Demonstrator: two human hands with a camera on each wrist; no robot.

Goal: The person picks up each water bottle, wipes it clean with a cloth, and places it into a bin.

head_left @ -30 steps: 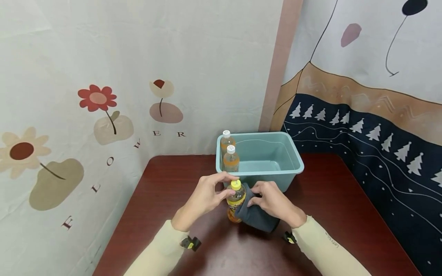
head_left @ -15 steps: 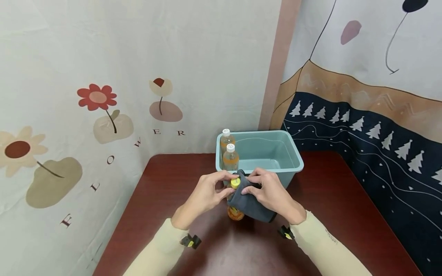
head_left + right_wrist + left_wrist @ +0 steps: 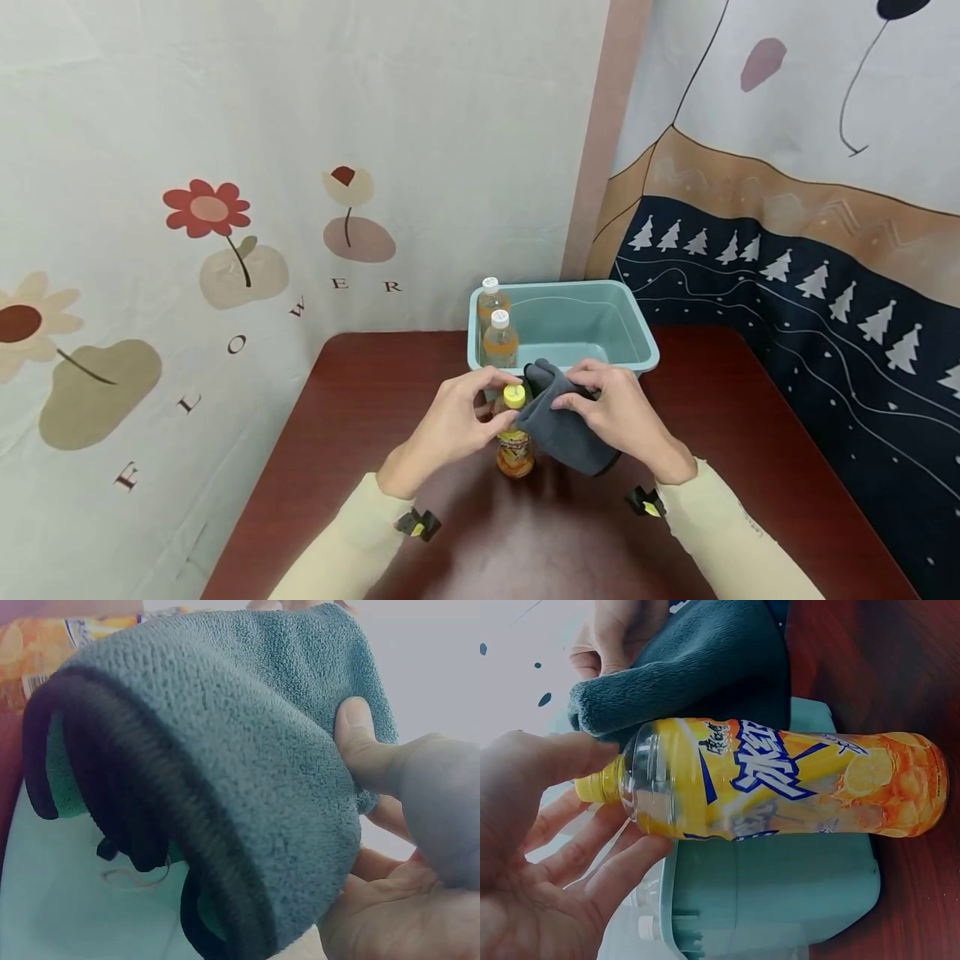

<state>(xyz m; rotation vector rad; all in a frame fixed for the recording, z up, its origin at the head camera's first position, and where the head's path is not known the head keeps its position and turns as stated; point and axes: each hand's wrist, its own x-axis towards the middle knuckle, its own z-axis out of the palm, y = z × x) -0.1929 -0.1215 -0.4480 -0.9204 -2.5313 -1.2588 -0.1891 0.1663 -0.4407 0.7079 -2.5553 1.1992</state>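
A plastic bottle of orange drink (image 3: pixel 515 457) with a yellow cap (image 3: pixel 598 787) stands in front of the tub. My left hand (image 3: pixel 456 422) holds it around the neck, thumb on one side and fingers on the other, as the left wrist view shows. A yellow label with blue lettering wraps its body. To its right, my right hand (image 3: pixel 628 414) pinches a grey-blue towel (image 3: pixel 568 429) between thumb and fingers. The towel is folded over and has a dark edging (image 3: pixel 161 754); it hangs beside the bottle's shoulder, overlapping it in the head view.
Behind the hands a light blue tub (image 3: pixel 649 358) stands on the reddish-brown table (image 3: pixel 375 392). Two white-capped bottles, one a front bottle (image 3: pixel 501 343) and one a rear bottle (image 3: pixel 491 298), stand at its left end. Printed curtains (image 3: pixel 450 150) close off the back and sides.
The towel rose to the bottle's cap, covering much of the bottle, then shifted right with my right hand, baring the label again. My left hand stays at the neck.
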